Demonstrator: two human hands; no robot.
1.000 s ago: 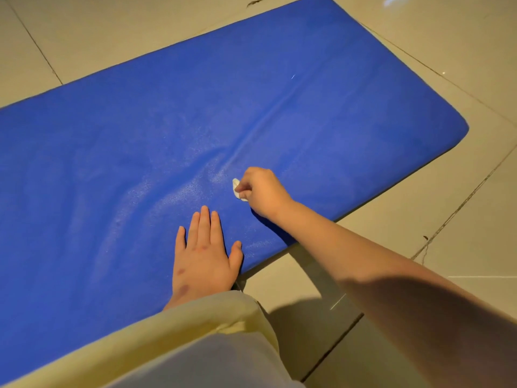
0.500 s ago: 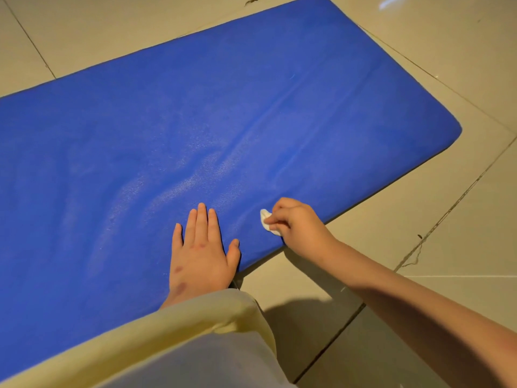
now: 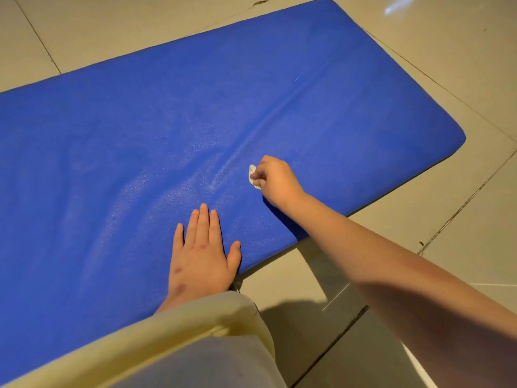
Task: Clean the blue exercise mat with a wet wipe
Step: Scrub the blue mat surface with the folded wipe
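Against the frame half a second ago, my right hand (image 3: 275, 179) sits farther in on the mat (image 3: 140, 121). It is now away from the mat's near edge and just beside the crease (image 3: 268, 116) that runs across the mat. The wet wipe (image 3: 253, 177) is at this new position with it. My left hand (image 3: 200, 256) is in the same place, by the mat's near edge.

The wet wipe is a small, white, crumpled wad. It lies on the mat surface, and only its left part shows past my fingers. The mat is blue, with rounded corners. It lies flat on the tiled floor (image 3: 447, 247), and its surface shows a faint sheen between the crease and my left hand.

My right hand's fingers are curled and pinch the wet wipe against the mat, forearm extended over the mat's near edge. My left hand lies palm down on the mat, fingers straight and together, thumb spread, holding nothing. A pale sleeve (image 3: 195, 326) covers its wrist.
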